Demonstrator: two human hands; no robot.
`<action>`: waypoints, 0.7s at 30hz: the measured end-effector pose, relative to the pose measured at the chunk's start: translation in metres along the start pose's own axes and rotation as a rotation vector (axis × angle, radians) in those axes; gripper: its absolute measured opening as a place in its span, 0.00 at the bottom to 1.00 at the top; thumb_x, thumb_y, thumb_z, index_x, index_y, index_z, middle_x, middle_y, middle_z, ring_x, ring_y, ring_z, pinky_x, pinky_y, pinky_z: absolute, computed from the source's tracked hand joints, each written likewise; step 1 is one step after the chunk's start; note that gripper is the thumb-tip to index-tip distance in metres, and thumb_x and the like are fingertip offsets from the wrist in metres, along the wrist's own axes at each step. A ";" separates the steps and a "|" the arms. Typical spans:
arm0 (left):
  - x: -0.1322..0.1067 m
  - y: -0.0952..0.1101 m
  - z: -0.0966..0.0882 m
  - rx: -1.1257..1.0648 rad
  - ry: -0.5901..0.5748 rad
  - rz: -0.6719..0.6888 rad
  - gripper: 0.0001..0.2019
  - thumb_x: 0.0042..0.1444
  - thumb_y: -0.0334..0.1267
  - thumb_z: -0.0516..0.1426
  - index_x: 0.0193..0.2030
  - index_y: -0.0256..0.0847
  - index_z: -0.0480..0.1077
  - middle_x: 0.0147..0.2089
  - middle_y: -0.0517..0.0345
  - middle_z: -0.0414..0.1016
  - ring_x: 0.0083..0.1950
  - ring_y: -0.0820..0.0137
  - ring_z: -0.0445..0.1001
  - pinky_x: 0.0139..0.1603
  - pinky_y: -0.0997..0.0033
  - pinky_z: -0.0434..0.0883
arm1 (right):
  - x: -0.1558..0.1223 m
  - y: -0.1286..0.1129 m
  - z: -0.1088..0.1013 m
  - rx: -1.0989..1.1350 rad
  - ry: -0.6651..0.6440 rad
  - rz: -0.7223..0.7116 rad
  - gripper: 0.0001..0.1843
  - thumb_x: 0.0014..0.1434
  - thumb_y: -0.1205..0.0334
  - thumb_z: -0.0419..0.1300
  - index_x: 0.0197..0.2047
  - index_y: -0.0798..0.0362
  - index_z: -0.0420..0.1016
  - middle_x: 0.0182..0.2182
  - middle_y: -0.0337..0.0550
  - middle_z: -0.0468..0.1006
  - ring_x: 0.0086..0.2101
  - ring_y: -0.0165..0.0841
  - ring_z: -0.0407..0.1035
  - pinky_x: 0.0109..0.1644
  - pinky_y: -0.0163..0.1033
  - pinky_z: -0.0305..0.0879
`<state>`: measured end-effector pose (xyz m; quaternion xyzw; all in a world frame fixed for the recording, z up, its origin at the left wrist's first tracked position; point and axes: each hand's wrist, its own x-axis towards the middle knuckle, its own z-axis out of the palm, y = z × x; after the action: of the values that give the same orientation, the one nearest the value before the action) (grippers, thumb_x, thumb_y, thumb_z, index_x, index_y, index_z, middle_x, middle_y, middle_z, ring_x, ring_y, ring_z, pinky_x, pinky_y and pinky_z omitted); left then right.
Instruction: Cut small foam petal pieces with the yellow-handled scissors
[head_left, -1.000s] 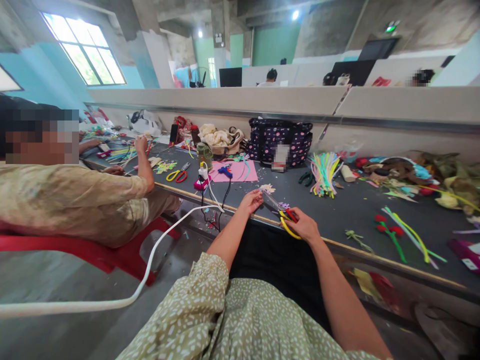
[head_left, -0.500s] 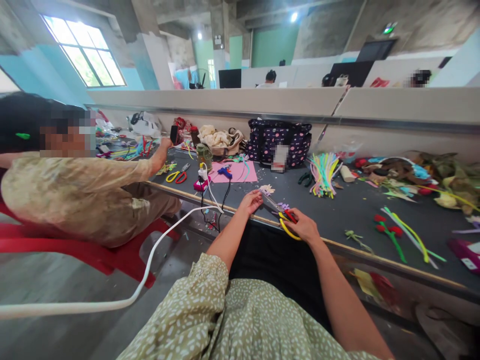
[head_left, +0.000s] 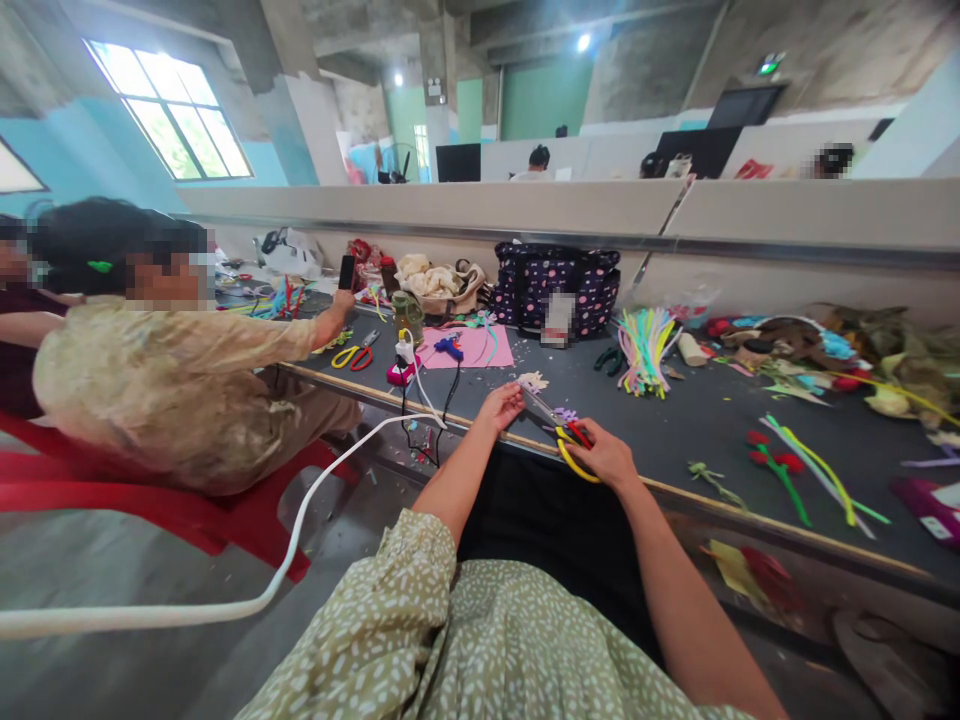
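Note:
My right hand [head_left: 606, 455] is closed around the yellow and red handles of a pair of scissors [head_left: 574, 445], whose blades point left toward my other hand. At the blade tips my left hand [head_left: 502, 407] is closed in a pinch, with its fingertips together. Whatever is between those fingers is too small to make out. Just beyond them on the dark table lie small cream scraps [head_left: 534, 381]. A few purple pieces [head_left: 564, 413] rest beside the blades.
A pink sheet [head_left: 480, 348] carries a blue glue gun [head_left: 450, 347]. Farther back stand a patterned bag [head_left: 555, 285] and a bundle of pipe cleaners [head_left: 646, 350]. Another pair of scissors [head_left: 356, 352] lies left. A co-worker [head_left: 150, 370] sits there holding a phone [head_left: 346, 272]. A white cable [head_left: 300, 510] crosses low.
The co-worker on the left has shifted to the right, and another person now shows at the left edge. My hands and the scissors have hardly moved.

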<state>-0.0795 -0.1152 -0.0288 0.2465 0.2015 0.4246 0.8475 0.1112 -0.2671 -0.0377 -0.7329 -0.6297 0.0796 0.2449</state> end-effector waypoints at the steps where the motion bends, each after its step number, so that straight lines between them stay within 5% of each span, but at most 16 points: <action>1: 0.001 0.000 -0.001 0.002 -0.002 0.001 0.10 0.42 0.24 0.62 0.33 0.33 0.68 0.25 0.61 0.69 0.25 0.80 0.67 0.28 0.79 0.63 | 0.000 0.000 0.000 -0.002 -0.001 0.001 0.24 0.49 0.39 0.56 0.46 0.41 0.68 0.36 0.34 0.78 0.34 0.36 0.72 0.33 0.37 0.61; 21: 0.005 -0.003 -0.002 0.023 0.037 -0.007 0.12 0.42 0.20 0.60 0.33 0.34 0.66 0.23 0.62 0.68 0.23 0.80 0.66 0.27 0.79 0.64 | -0.002 0.001 0.006 -0.069 0.039 -0.002 0.26 0.50 0.37 0.55 0.48 0.42 0.67 0.34 0.36 0.78 0.33 0.36 0.72 0.32 0.36 0.59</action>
<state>-0.0756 -0.1123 -0.0327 0.2476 0.2226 0.4238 0.8424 0.1092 -0.2672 -0.0436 -0.7417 -0.6280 0.0431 0.2316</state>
